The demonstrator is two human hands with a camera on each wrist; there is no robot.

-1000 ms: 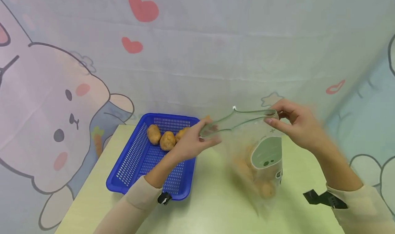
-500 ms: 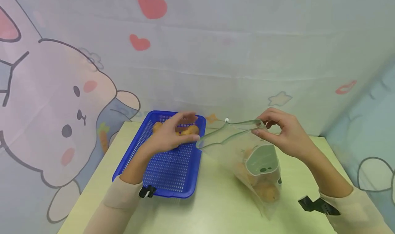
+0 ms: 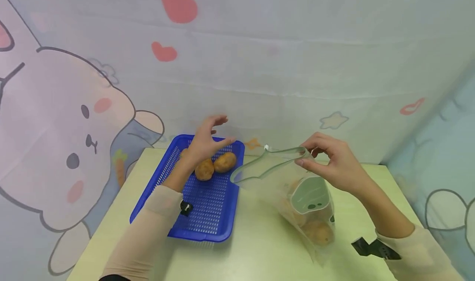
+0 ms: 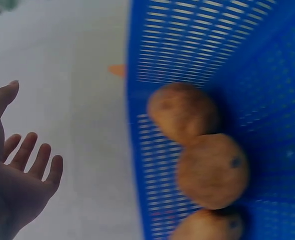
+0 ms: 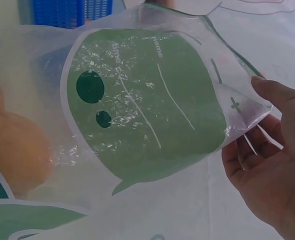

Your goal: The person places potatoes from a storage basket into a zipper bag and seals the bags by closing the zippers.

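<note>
My right hand point(image 3: 332, 159) pinches the top corner of a clear zip bag point(image 3: 265, 188) between thumb and fingers. The bag's mouth gapes toward the left, with a white slider on its green-edged rim, and several potatoes point(image 3: 318, 232) lie in its lower part. A green print point(image 5: 147, 100) with writing lines covers its front in the right wrist view. My left hand point(image 3: 205, 143) hovers over the back of the blue basket point(image 3: 222, 233), fingers spread and holding nothing. Under it are potatoes point(image 3: 225, 162), and one is partly hidden by the hand; three show in the left wrist view point(image 4: 212, 171).
The pale yellow-green table point(image 3: 267, 248) carries both the basket and the bag. Close behind it hangs a printed cloth point(image 3: 297, 66) with hearts and a rabbit, which continues along the right side.
My left hand has let go of the bag's rim and moved left, then up over the basket's back. The bag, still in my right hand, has shifted slightly left and down.
</note>
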